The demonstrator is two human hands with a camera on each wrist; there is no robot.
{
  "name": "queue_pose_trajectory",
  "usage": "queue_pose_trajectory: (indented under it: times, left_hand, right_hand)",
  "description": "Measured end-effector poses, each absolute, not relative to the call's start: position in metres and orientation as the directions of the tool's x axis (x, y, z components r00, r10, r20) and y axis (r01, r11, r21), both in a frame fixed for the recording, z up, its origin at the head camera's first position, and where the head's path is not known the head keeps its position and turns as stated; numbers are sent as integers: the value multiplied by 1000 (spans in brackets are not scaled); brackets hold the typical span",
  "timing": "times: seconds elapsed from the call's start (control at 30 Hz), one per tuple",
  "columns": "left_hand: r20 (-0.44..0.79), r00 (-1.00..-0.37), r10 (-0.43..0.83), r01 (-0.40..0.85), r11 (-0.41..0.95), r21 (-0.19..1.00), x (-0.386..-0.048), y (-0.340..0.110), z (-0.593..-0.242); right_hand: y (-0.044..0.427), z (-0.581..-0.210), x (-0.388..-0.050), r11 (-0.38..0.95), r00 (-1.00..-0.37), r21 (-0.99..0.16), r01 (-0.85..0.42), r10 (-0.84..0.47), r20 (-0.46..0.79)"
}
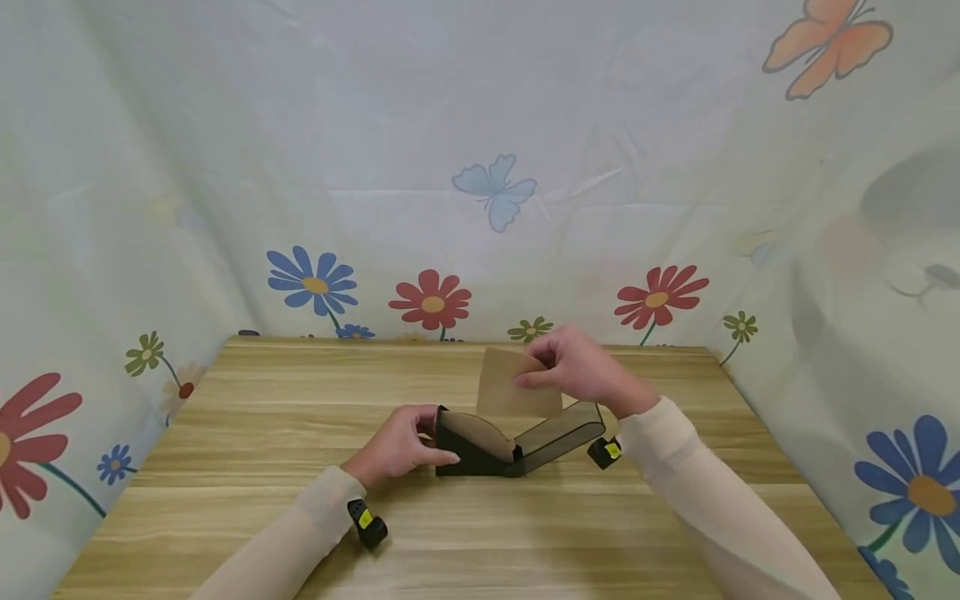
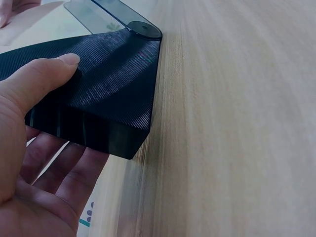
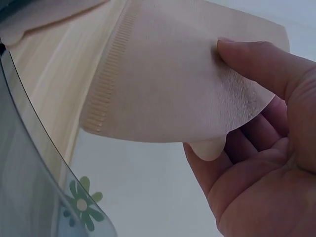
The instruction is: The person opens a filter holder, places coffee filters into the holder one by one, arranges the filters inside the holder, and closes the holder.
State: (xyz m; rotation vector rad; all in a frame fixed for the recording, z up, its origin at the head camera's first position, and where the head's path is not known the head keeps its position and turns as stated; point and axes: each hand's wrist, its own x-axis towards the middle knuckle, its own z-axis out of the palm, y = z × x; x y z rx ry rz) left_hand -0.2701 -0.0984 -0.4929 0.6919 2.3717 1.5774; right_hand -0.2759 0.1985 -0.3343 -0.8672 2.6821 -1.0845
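A brown paper coffee filter (image 3: 163,74) with a crimped seam hangs from my right hand (image 1: 581,371), pinched between thumb and fingers. In the head view the filter is just above and behind a black filter holder box (image 2: 108,84). My left hand (image 1: 401,442) grips the box's left end, thumb on the near side and fingers on the end and beyond. The box stands on the table with its clear, dark-edged lid (image 1: 562,433) swung out to the right. More brown filters (image 1: 476,433) are inside the box; how many cannot be told.
The wood-grain table (image 1: 300,375) extends around the box on all sides. A pale curtain (image 1: 375,125) printed with flowers and butterflies hangs behind and at both sides. Each wrist carries a small black camera (image 1: 367,525).
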Motion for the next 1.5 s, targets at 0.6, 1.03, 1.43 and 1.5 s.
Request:
queue_pose_trajectory:
  times: [0.6, 1.03, 1.43, 1.5]
  left_hand:
    - [71, -874, 482, 263, 344, 901, -273, -98, -496]
    - [65, -875, 480, 261, 353, 899, -273, -98, -496]
    - [59, -874, 482, 250, 342, 906, -272, -98, -496]
    - [58, -875, 481, 250, 344, 905, -272, -98, -495]
  right_hand:
    - [178, -364, -265, 545, -822, -712, -442, -564, 78]
    - [164, -386, -260, 588, -841, -690, -422, -539, 55]
    - [158, -396, -258, 591, -841, -688, -421, -538, 53]
    - [157, -396, -257, 591, -843, -691, -416, -536, 49]
